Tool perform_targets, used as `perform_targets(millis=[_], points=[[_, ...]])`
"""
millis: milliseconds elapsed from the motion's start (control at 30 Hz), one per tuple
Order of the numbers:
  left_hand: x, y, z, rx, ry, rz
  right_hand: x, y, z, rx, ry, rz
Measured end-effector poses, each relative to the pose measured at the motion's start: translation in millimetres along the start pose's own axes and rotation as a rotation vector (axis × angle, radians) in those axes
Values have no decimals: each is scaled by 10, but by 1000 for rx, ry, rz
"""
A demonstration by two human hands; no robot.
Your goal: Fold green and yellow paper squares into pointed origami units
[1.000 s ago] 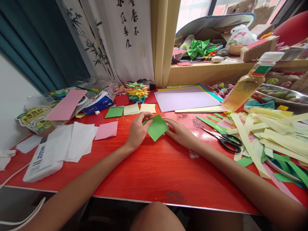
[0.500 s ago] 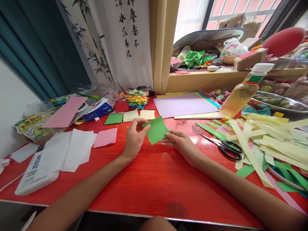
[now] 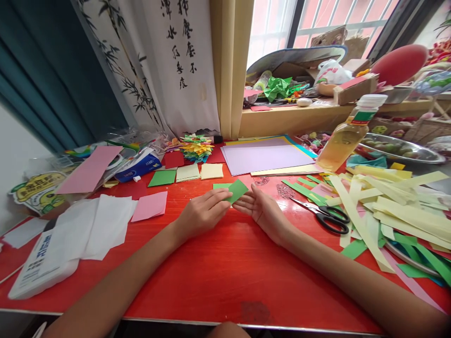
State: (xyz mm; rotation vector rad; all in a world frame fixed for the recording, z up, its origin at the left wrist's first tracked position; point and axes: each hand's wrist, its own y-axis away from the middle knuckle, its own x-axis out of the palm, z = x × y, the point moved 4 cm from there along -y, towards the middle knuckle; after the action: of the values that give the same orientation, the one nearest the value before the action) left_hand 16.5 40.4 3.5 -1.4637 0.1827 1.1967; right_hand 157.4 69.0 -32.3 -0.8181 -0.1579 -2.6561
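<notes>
My left hand [image 3: 203, 212] is closed over a small green square of paper [image 3: 238, 190], its fingers in front of the paper's left part. Close by on the right, my right hand [image 3: 263, 210] is open, palm turned inward and fingers stretched out. Its fingertips are at the paper's lower right edge; whether they touch it I cannot tell. Just behind my left hand, another bit of green paper [image 3: 220, 186] shows, partly hidden by the fingers. Farther back lie a green paper stack [image 3: 161, 178] and two cream paper stacks [image 3: 188, 172].
Pink paper squares [image 3: 150, 206] and a white packet [image 3: 44, 263] lie left on the red table [image 3: 197, 281]. Black-handled scissors [image 3: 331, 218] and cut paper strips [image 3: 405, 211] lie right. Behind them stand a bottle [image 3: 347, 134], lilac sheets [image 3: 260, 157] and a folded-paper piece [image 3: 196, 148].
My left hand has turned over, its back now facing me, and covers part of the green paper. My right fingers have opened from their pinch. Green paper now shows behind the left hand.
</notes>
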Motion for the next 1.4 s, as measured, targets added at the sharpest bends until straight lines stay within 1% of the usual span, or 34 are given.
perform_targets(millis=[133,200,267,333,400,433,500,633,733,933,1100,1400], points=[[9,7,-11,-73,64,44,46,40,25,-50,172,48],[6,-9,-15,-165,145,63,55,63,41,-78,252,33],[-3,-31,14,-340,233,45,61,78,61,-108,318,14],[-3,-41,63,-554,313,24,76,88,79,-133,368,11],[18,-36,102,-739,395,35,96,98,90,-147,411,17],[35,-31,111,-805,445,50,107,103,94,-152,430,23],[68,-20,113,-887,552,65,124,111,100,-165,457,31],[105,5,90,-961,734,30,116,112,103,-175,501,6],[125,18,70,-1006,816,37,87,102,103,-179,545,-27],[164,17,55,-1072,978,37,57,106,111,-211,652,-44],[171,28,57,-1127,1041,20,88,127,118,-204,694,-36],[174,23,61,-1145,1087,28,101,136,94,-183,706,-32]])
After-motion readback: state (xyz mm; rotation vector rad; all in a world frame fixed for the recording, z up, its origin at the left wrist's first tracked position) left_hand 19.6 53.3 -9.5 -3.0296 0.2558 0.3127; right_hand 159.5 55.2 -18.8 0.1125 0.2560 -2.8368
